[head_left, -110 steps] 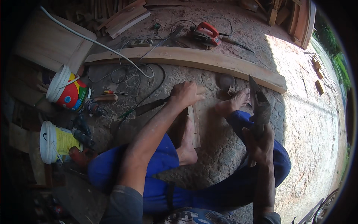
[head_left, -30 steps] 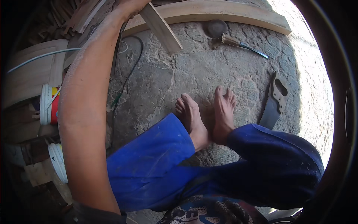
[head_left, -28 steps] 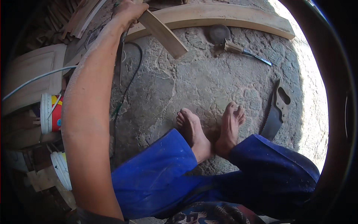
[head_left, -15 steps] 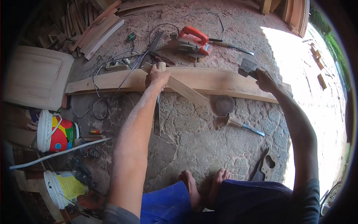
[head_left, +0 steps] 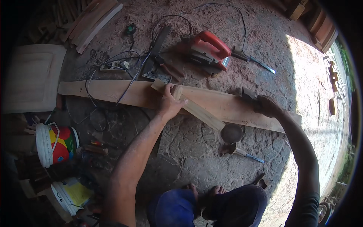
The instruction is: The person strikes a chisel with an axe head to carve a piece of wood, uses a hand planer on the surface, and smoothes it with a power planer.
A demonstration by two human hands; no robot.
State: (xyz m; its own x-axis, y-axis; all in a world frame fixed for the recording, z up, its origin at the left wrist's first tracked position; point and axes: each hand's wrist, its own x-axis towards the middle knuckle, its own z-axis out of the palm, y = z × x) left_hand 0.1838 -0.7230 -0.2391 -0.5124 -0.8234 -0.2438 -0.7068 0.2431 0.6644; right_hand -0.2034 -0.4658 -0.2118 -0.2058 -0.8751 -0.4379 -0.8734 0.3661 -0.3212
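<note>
A long light wooden plank (head_left: 211, 103) lies across the floor before me. My left hand (head_left: 172, 104) is closed on a narrow wooden strip (head_left: 204, 114) at a short wooden block (head_left: 176, 92) set across it. The strip slants over the plank toward a dark round disc (head_left: 231, 133). Over the plank's right part, my right hand (head_left: 269, 106) grips a dark broad-headed tool that looks like a hatchet (head_left: 248, 94). Its head is at the plank's far edge; whether it touches is unclear. A chisel (head_left: 247, 154) lies on the near side.
Beyond the plank sit a red power tool (head_left: 211, 49), another chisel (head_left: 262, 65), pliers (head_left: 170, 70) and tangled cables (head_left: 132, 66). On the left are a wooden panel (head_left: 32, 77), a multicoloured bucket (head_left: 56, 143) and a yellow-and-white bucket (head_left: 72, 195). A handsaw (head_left: 261, 182) lies near my feet.
My right hand has brought the hatchet lower, closer to the plank. My left hand still holds the strip, whose near end now reaches the disc. The whole view has shifted and tilted.
</note>
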